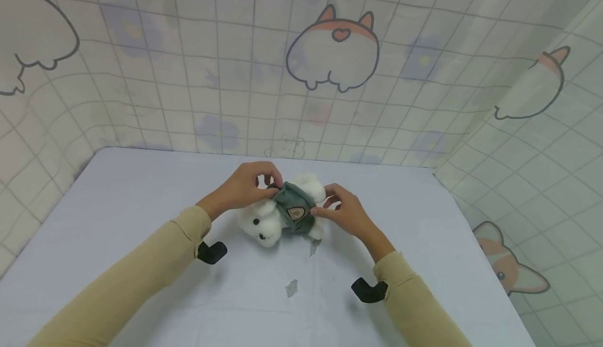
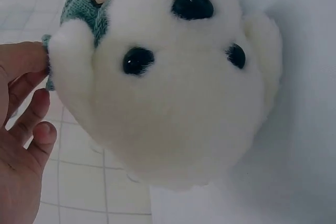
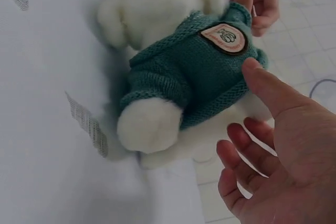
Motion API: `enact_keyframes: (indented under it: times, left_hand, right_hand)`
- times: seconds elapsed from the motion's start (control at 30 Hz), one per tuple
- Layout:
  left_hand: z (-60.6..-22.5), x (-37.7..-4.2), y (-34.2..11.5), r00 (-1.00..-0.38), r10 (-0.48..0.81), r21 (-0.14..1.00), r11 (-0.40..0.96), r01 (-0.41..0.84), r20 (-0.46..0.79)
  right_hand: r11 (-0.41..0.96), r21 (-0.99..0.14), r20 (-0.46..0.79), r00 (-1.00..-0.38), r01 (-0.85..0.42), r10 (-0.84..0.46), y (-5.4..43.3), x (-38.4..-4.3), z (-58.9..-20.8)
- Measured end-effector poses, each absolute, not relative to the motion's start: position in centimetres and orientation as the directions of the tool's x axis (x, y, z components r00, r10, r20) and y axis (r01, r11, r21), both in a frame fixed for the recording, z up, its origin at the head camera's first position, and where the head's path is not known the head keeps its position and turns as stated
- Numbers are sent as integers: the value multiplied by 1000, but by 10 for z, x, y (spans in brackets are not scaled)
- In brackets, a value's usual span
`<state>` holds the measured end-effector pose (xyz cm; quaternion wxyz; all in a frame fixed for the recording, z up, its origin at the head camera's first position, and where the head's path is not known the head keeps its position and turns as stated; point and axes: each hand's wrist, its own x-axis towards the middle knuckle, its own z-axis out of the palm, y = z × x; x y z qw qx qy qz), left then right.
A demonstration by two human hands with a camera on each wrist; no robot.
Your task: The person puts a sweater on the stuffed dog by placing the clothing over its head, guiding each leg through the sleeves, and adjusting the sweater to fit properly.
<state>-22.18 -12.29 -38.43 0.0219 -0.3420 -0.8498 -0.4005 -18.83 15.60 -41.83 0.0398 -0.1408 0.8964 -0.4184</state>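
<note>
A white plush dog in a green knitted sweater lies on its side on the table, head to the left and face toward me. My left hand pinches the sweater's sleeve at the upper side; the left wrist view shows green knit between thumb and fingers. At the toy's lower body, my right hand grips the sweater's hem side. Its thumb presses by the oval patch, with a fingertip hidden behind the toy and the other fingers loosely curled. One white foot sticks out below the hem.
A white cloth covers the table, with two small grey patches in front of the toy. Behind and beside it hangs a grid-patterned curtain with corgi drawings. Black straps or mounts sit at both wrists.
</note>
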Motion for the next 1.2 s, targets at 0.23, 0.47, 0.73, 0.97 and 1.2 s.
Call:
enact_keyframes:
  times: [0.23,0.47,0.73,0.97,1.2]
  left_hand:
    - [-377,-223,-120,-761,610,616,517,594,222]
    - [-375,-224,-117,-771,635,537,633,558,52]
    - [-386,-228,-120,-783,619,582,618,529,54]
    - [-392,-234,-116,-841,536,661,608,440,66]
    - [-402,-237,-110,-835,544,713,555,428,77]
  right_hand:
    - [614,-757,87,-967,-221,-240,155,-193,-409]
    - [624,-750,104,-970,-221,-218,152,-197,-410]
    - [622,-762,65,-977,-180,-202,153,-197,-415]
    - [595,-793,12,-981,-127,-194,155,-198,-420]
    - [577,-807,-8,-974,-128,-226,155,-200,-424]
